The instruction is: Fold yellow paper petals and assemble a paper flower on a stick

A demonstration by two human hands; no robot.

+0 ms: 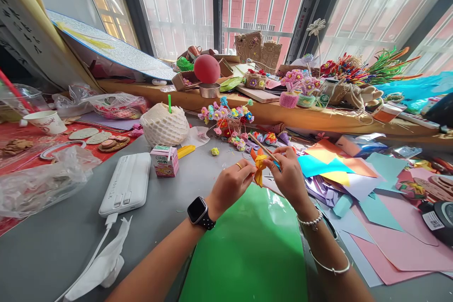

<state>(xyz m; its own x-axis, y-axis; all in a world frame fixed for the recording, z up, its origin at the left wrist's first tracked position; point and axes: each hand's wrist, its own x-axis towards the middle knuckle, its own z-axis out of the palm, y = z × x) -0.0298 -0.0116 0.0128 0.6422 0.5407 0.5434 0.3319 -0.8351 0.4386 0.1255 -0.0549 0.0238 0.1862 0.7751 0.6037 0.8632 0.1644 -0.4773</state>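
Observation:
My left hand (230, 185), with a ring and a black watch on it, pinches an orange-yellow folded paper piece (260, 166) that looks like a small flower. A thin wooden stick (259, 142) lies slantwise across the top of the paper, gripped by the closed fingers of my right hand (290, 177). A bit of blue shows by those fingers; I cannot make out what it is. Both hands are raised close together above a glossy green mat (244, 245). Fingers hide part of the paper and the stick's lower end.
A white power bank (126, 183), a pink drink carton (164, 161) and a net-wrapped coconut (164, 124) stand to the left. Small colourful flowers (230, 115) sit ahead. Coloured paper sheets (392, 240) spread at right. Behind runs a crowded wooden ledge (260, 109).

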